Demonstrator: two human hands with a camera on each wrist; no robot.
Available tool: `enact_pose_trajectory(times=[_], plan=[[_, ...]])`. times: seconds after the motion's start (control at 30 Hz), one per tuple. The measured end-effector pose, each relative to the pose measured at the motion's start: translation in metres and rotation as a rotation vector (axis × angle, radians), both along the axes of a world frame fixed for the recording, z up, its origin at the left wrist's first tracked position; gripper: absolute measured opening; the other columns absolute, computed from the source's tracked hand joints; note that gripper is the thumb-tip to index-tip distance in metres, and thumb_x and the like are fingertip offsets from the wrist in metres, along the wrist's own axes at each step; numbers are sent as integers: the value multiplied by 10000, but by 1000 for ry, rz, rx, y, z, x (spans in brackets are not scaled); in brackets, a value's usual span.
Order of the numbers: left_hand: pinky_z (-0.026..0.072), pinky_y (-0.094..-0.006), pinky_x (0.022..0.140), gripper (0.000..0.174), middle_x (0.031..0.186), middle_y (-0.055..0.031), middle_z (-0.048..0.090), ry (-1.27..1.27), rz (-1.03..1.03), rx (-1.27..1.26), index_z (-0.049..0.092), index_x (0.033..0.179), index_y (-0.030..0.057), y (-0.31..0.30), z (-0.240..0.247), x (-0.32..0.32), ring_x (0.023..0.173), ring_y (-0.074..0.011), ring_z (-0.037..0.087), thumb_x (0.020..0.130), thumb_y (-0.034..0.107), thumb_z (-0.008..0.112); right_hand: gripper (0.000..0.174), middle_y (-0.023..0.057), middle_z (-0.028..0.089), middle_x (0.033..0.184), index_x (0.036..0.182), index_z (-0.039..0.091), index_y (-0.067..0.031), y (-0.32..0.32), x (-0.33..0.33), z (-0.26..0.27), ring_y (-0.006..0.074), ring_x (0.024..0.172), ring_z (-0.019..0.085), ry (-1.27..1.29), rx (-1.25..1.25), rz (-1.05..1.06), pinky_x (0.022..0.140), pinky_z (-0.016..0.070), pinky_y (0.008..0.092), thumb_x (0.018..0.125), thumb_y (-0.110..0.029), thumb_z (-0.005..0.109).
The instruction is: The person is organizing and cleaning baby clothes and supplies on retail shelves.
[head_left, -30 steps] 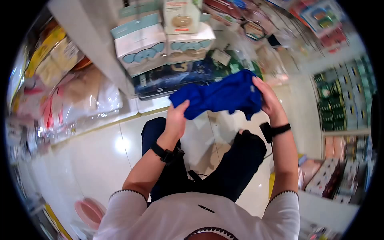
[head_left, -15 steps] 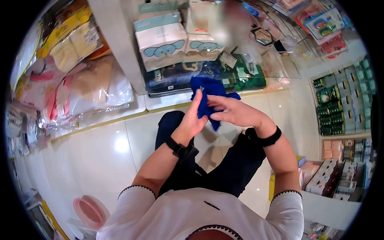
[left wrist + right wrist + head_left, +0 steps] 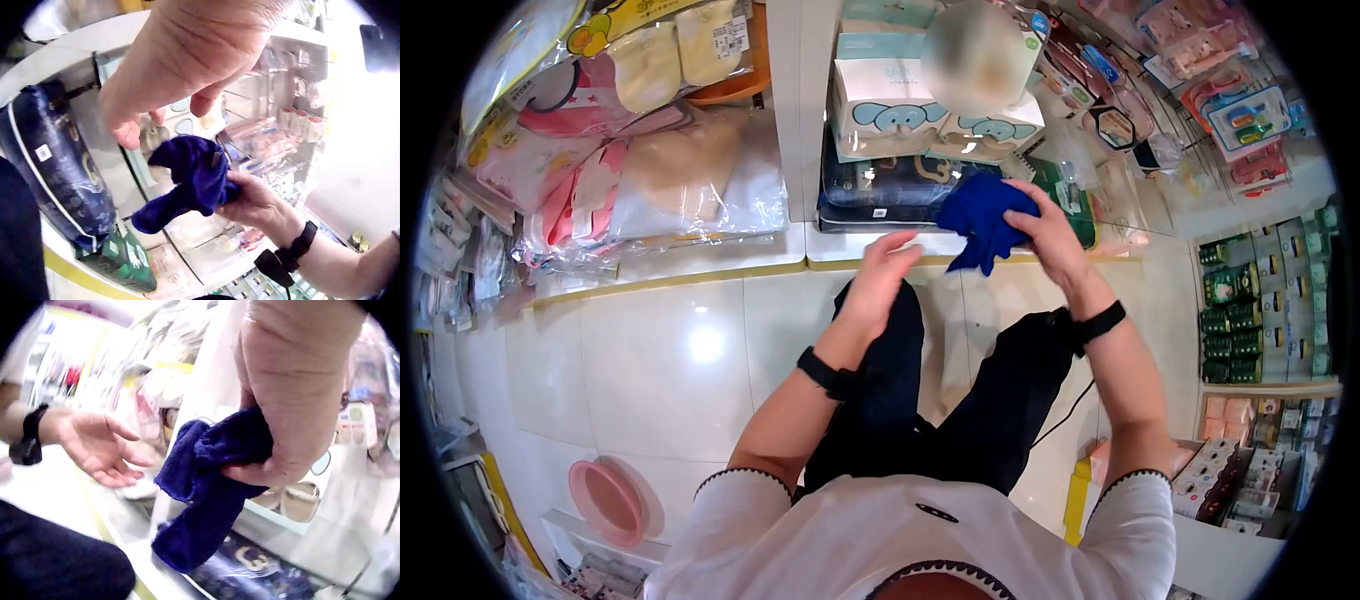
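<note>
A crumpled dark-blue cloth (image 3: pixel 985 222) hangs from my right hand (image 3: pixel 1050 240), gripped between thumb and fingers, its loose ends drooping. In the right wrist view the thumb lies across the blue cloth (image 3: pixel 212 487), and its towel-like nap shows. My left hand (image 3: pixel 882 285) is apart from the cloth, to its left, with relaxed fingers and nothing in them. The palm of that left hand (image 3: pixel 103 447) faces up in the right wrist view. Behind the cloth, a dark-blue plastic-wrapped package (image 3: pixel 890 195) and a green package (image 3: pixel 1065 195) lie on the low shelf.
White boxes with elephant faces (image 3: pixel 890 115) stand on the packages. Bagged clothing (image 3: pixel 670 180) fills the shelf at left. Blister packs (image 3: pixel 1250 120) hang at upper right. A pink basin (image 3: pixel 605 500) sits at lower left, and a yellow-sided box (image 3: pixel 1082 490) stands near my right elbow.
The cloth, first stretched between both hands, was bunched together between them. Now my left hand has let go and drawn away left, while the right holds the cloth alone.
</note>
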State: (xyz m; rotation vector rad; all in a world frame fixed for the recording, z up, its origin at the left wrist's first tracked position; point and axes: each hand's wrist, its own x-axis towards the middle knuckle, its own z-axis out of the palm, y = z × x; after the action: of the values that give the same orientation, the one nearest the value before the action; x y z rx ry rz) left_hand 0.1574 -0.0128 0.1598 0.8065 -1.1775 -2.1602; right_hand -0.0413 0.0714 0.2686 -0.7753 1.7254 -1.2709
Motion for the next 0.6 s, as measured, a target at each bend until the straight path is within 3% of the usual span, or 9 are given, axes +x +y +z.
enact_pose_trajectory(times=[0.07, 0.1, 0.2, 0.23, 0.3, 0.33, 0.37, 0.43, 0.6], plan=[[397, -299, 871, 308, 1022, -35, 523, 44, 90, 147, 514, 1126, 48, -17, -16, 13, 967, -141, 502, 841, 153, 563, 395, 85, 575, 1069, 1154, 530, -68, -20, -6, 5, 203, 976, 563, 383, -19, 165, 868, 443, 305, 767, -7, 581], [409, -307, 862, 301, 1024, -36, 524, 74, 159, 192, 512, 1122, 45, -23, -28, 13, 951, -143, 508, 841, 144, 558, 413, 109, 551, 1088, 1124, 548, -109, -34, -12, -8, 268, 982, 559, 926, -145, 306, 857, 449, 327, 728, -2, 601], [439, -318, 818, 269, 982, -34, 530, 99, 272, 254, 510, 1102, 51, -34, -46, 4, 914, -159, 523, 842, 112, 537, 526, 144, 480, 1226, 1091, 576, -142, -78, 42, -1, 337, 1114, 476, 1235, -215, 550, 929, 408, 374, 607, 51, 645], [442, -320, 810, 261, 969, -34, 531, 112, 282, 268, 509, 1096, 51, -37, -52, -2, 907, -162, 526, 841, 107, 533, 500, 141, 458, 1262, 1085, 583, -150, -97, 50, -16, 341, 1134, 465, 1388, -387, 649, 941, 397, 398, 613, -12, 669], [431, -311, 788, 226, 941, -17, 530, 70, 240, 288, 487, 1051, 59, -38, -49, -7, 929, -154, 509, 828, 90, 499, 481, 135, 328, 1385, 1144, 559, -133, -115, 69, -51, 321, 1265, 334, 1604, -212, 789, 992, 333, 463, 684, -198, 681], [441, -323, 787, 199, 905, -15, 530, 82, 248, 273, 483, 1037, 61, -38, -55, -9, 898, -150, 521, 839, 79, 479, 564, 134, 288, 1413, 1213, 503, -104, -122, 72, -87, 307, 1303, 275, 1517, -199, 702, 1002, 312, 475, 698, -242, 689], [452, -334, 786, 174, 869, -12, 531, 91, 263, 258, 480, 1023, 62, -40, -60, -7, 867, -145, 532, 851, 68, 459, 479, 138, 354, 1361, 1212, 492, -79, -120, 70, -95, 317, 1218, 375, 1511, -314, 608, 951, 357, 449, 770, -229, 597], [446, -343, 828, 246, 935, -31, 531, 87, 268, 255, 457, 1110, 50, -41, -56, -7, 896, -155, 538, 866, 75, 457, 492, 141, 396, 1322, 1201, 501, -73, -119, 58, -87, 314, 1175, 411, 1256, -231, 676, 955, 367, 421, 754, -227, 634], [435, -342, 885, 415, 1111, -77, 481, -16, 269, 207, 377, 1263, 24, -39, -40, -10, 996, -185, 523, 879, 125, 496, 453, 161, 458, 1255, 1189, 505, -73, -78, -23, -93, 328, 1146, 435, 1215, -227, 533, 966, 374, 399, 780, -214, 639]])
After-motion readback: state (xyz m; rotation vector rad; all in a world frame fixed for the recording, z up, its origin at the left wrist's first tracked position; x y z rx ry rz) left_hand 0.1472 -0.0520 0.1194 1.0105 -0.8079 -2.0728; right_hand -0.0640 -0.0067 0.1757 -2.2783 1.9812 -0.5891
